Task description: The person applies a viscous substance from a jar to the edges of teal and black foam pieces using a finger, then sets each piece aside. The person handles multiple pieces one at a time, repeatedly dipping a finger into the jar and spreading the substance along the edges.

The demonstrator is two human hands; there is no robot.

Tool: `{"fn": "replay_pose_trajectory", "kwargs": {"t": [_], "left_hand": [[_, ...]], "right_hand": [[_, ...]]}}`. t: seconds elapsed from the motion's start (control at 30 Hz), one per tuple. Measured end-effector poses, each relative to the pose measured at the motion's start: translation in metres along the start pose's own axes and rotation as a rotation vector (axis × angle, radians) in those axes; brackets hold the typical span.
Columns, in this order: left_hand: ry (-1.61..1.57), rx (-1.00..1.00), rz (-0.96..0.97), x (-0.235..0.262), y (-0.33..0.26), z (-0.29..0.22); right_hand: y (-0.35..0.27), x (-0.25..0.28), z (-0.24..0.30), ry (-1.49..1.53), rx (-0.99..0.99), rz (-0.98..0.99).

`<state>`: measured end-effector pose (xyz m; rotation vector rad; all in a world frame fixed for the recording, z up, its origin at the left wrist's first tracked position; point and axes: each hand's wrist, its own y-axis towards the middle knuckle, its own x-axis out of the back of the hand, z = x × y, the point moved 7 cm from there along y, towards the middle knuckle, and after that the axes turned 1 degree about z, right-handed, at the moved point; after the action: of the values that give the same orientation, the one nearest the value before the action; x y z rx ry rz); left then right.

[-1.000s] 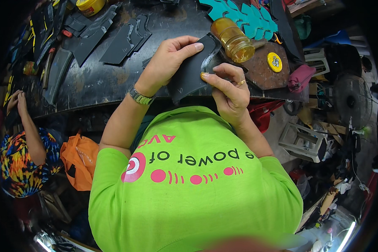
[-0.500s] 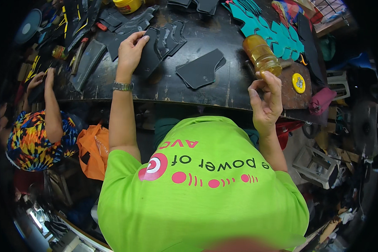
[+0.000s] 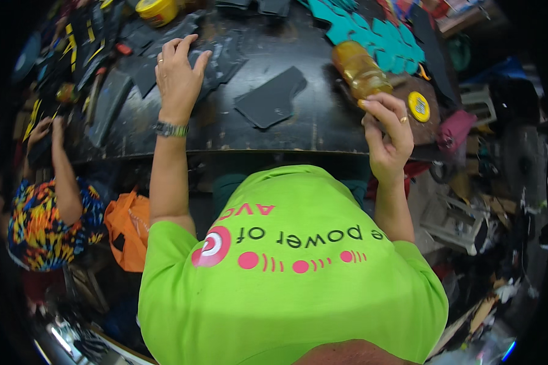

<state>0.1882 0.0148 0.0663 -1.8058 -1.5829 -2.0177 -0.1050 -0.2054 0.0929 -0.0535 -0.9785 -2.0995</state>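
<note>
My left hand (image 3: 179, 79), with a wristwatch (image 3: 172, 129) on its wrist, is over the left part of the table, fingers and thumb apart. Under and beside it lie overlapping dark grey cut pieces (image 3: 228, 64). My right hand (image 3: 389, 134) is closed in a loose pinch by the lower end of an amber jar (image 3: 359, 68). A small yellowish bit shows at its fingertips; whether it is held or part of something behind, I cannot make out. Between my hands lies a small stack of dark grey cut pieces (image 3: 271, 97).
Teal cut pieces (image 3: 380, 42) lie at the far right. A yellow lid (image 3: 419, 106) rests on a brown board beside the jar. A yellow tub (image 3: 157, 11) stands at the back left. At left, a co-worker's hands (image 3: 47, 129) handle dark material. An orange bag (image 3: 128, 228) hangs below the table edge.
My left hand has let go of the dark piece and spread its fingers. My right hand stays by the jar, its index finger stretched further. The whole view has shifted slightly.
</note>
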Motion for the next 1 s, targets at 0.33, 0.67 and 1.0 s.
{"fn": "replay_pose_trajectory", "kwargs": {"t": [0.33, 0.67, 1.0], "left_hand": [[-0.268, -0.130, 0.423, -0.051, -0.047, -0.125], [-0.536, 0.041, 0.460, -0.061, -0.044, -0.120], [-1.091, 0.230, 0.516, -0.030, -0.029, -0.125]], "right_hand": [[-0.003, 0.038, -0.033, -0.517, -0.370, 0.246], [-0.013, 0.022, -0.047, -0.768, -0.417, 0.490], [0.016, 0.065, 0.018, 0.486, 0.058, -0.291]]}}
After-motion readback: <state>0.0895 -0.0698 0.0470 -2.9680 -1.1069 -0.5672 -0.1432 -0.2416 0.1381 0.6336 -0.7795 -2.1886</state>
